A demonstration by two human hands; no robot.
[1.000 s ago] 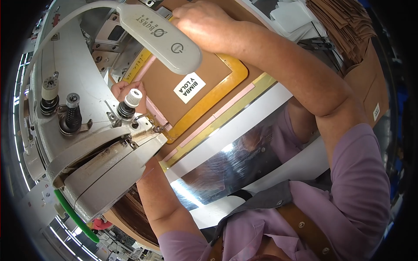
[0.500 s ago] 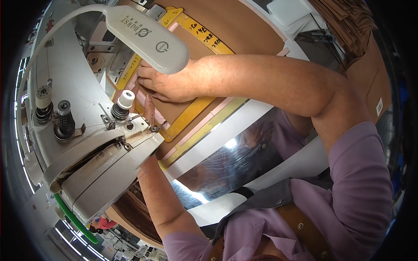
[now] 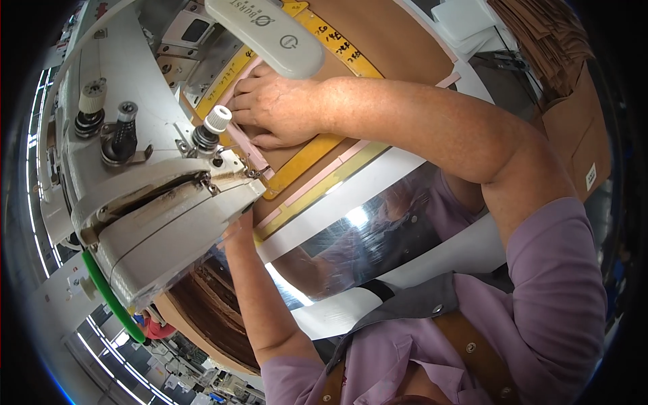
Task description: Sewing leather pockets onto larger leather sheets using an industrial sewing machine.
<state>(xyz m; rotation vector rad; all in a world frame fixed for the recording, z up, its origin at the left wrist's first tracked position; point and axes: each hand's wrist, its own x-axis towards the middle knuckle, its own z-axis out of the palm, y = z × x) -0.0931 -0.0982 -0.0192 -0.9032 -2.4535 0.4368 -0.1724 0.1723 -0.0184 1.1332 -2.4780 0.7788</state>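
My right hand (image 3: 280,108) lies palm down, fingers stretched and a little apart, on brown sheet material inside a yellow template frame (image 3: 297,172). Its fingertips rest by a pink strip (image 3: 255,156) along the frame's inner left side. My left hand (image 3: 237,228) is mostly behind the white sewing machine head (image 3: 179,226); only part near the wrist shows below it, and its fingers are hidden. The needle area is hidden too. A brown panel (image 3: 412,50) with pink edging lies under the frame.
A grey lamp (image 3: 287,44) hangs over the right hand. Thread tension knobs (image 3: 217,119) stand on the machine. A shiny metal plate (image 3: 337,250) lies nearer me. Brown pieces (image 3: 543,40) are stacked at the far right, beside white sheets (image 3: 466,27).
The whole view has shifted, so machine and lamp appear farther right and higher. My left fingers, visible beside the needle end before, are now out of sight behind the machine head.
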